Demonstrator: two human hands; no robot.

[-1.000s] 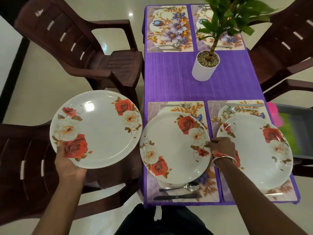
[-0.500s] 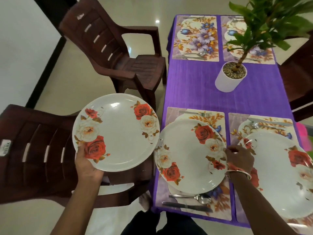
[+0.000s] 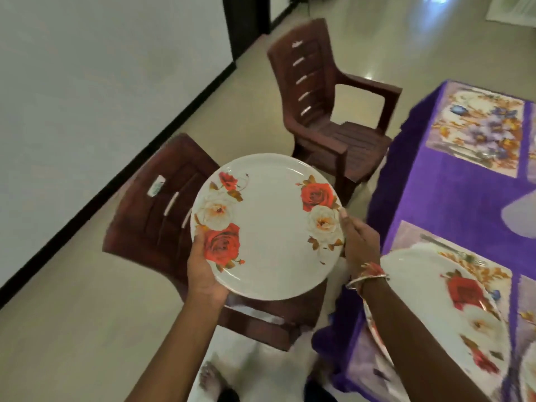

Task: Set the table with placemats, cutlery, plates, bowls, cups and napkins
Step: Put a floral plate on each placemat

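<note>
I hold a white plate with red and cream roses (image 3: 269, 227) level in the air, left of the table and above a chair. My left hand (image 3: 204, 269) grips its near left rim with the thumb on top. My right hand (image 3: 359, 242) grips its right rim. A second rose plate (image 3: 435, 309) lies on a floral placemat (image 3: 493, 274) at the table's near left corner, with a fork (image 3: 452, 248) beyond it. A bare floral placemat (image 3: 478, 129) with cutlery lies at the far end.
The table wears a purple cloth (image 3: 435, 198). Two dark brown plastic chairs stand on its left side, one under the plate (image 3: 156, 216) and one farther back (image 3: 324, 111). A white pot (image 3: 522, 219) shows at the right edge. A white wall runs along the left.
My right hand has left the plate on the table and taken the right rim of the held plate. The view has swung left, away from the table.
</note>
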